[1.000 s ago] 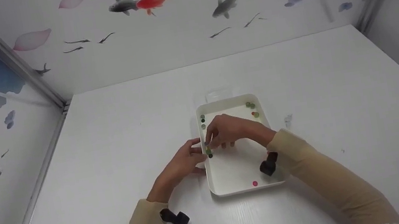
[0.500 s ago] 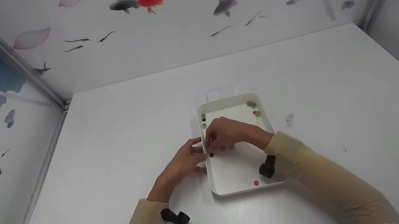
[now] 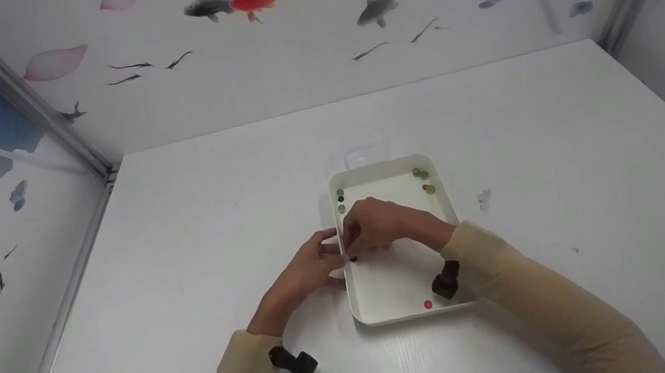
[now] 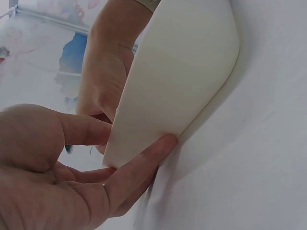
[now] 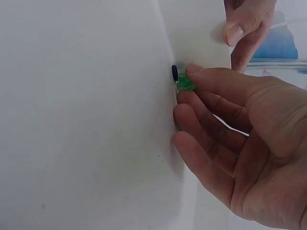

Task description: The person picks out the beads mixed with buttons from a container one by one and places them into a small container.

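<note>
A white rectangular tray (image 3: 404, 282) lies on the table. My left hand (image 3: 312, 266) holds its left wall, thumb at the rim and fingers along the outer side; in the left wrist view a finger (image 4: 144, 160) lies against that outer wall. My right hand (image 3: 375, 223) reaches inside the tray along the same wall. Between its thumb and index finger it pinches a small green translucent bead (image 5: 185, 82), as the right wrist view shows. A small dark blue disc-shaped piece (image 5: 174, 73) stands right beside the bead, near the wall. The right hand's other fingers are loosely bent.
Greenish beads (image 3: 342, 209) and a black one (image 3: 341, 198) sit in the tray's far left. More green beads (image 3: 420, 173) and a small red one (image 3: 425, 187) lie far right. A pink piece (image 3: 428, 305) is near the front wall. A clear container (image 3: 365, 155) stands behind the tray.
My right hand has shifted slightly toward the near end along the left wall, now covering the green pieces and most of the dark one there. The left hand keeps its place.
</note>
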`<state>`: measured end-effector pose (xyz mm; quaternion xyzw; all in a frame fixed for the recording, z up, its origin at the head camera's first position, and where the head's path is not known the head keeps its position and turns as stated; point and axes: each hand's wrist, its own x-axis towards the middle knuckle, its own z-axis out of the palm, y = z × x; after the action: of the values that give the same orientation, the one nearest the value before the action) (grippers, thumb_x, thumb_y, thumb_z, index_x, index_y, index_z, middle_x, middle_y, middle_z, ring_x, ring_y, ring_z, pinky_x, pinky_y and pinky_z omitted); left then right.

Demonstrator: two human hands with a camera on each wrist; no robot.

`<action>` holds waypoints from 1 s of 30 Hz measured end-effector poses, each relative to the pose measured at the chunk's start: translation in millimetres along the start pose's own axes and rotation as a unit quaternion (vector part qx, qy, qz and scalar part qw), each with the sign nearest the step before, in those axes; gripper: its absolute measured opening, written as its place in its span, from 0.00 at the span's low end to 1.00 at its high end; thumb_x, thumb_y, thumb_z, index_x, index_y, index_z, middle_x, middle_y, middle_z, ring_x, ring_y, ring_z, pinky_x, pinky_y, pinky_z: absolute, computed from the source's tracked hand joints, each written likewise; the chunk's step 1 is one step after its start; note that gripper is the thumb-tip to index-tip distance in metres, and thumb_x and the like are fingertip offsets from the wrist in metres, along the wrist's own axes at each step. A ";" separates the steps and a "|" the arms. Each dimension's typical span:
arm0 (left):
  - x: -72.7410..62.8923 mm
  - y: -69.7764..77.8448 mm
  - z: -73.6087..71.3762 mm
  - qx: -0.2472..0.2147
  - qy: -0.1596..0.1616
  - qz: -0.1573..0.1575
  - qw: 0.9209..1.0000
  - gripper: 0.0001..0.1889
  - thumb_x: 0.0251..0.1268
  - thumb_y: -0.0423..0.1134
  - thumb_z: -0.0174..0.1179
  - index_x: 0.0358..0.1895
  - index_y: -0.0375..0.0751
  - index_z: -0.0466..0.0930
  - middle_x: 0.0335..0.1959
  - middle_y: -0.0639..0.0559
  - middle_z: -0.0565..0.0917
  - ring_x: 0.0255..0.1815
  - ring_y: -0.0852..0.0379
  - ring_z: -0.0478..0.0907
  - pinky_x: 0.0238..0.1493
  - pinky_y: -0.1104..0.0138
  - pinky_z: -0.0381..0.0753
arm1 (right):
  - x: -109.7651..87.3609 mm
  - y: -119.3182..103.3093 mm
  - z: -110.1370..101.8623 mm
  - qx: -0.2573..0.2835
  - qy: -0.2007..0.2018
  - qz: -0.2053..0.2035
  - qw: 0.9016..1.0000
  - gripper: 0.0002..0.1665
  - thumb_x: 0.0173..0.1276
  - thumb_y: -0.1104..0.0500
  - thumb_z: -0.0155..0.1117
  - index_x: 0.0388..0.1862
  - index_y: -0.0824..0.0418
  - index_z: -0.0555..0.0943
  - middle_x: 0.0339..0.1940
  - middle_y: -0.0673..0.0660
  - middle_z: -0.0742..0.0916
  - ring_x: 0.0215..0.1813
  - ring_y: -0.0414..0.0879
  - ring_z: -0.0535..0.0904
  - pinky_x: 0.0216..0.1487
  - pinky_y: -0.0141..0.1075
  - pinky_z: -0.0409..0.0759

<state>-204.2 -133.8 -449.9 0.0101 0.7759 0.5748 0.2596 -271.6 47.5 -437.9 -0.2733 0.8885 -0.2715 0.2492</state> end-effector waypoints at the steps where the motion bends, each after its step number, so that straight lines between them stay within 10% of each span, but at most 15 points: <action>1: 0.5 -0.4 0.0 -0.001 -0.001 0.001 1.000 0.33 0.72 0.33 0.54 0.78 0.40 0.55 0.68 0.34 0.73 0.66 0.39 0.77 0.54 0.54 0.87 | -0.3 0.0 -0.4 0.002 -0.001 0.001 1.000 0.07 0.64 0.59 0.72 0.42 0.55 0.89 0.35 0.52 0.91 0.30 0.40 0.80 0.27 0.29 0.78; 30: 1.3 -0.8 0.7 0.004 0.005 -0.004 1.000 0.33 0.71 0.33 0.54 0.77 0.43 0.56 0.69 0.35 0.72 0.66 0.40 0.77 0.53 0.56 0.87 | -8.4 3.5 -12.2 0.103 0.002 0.007 0.995 0.05 0.66 0.58 0.70 0.41 0.53 0.86 0.41 0.53 0.88 0.33 0.44 0.84 0.25 0.31 0.83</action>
<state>-204.9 -133.0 -451.2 0.0052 0.7792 0.5711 0.2581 -273.9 59.4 -428.7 -0.2397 0.8582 -0.3603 0.2760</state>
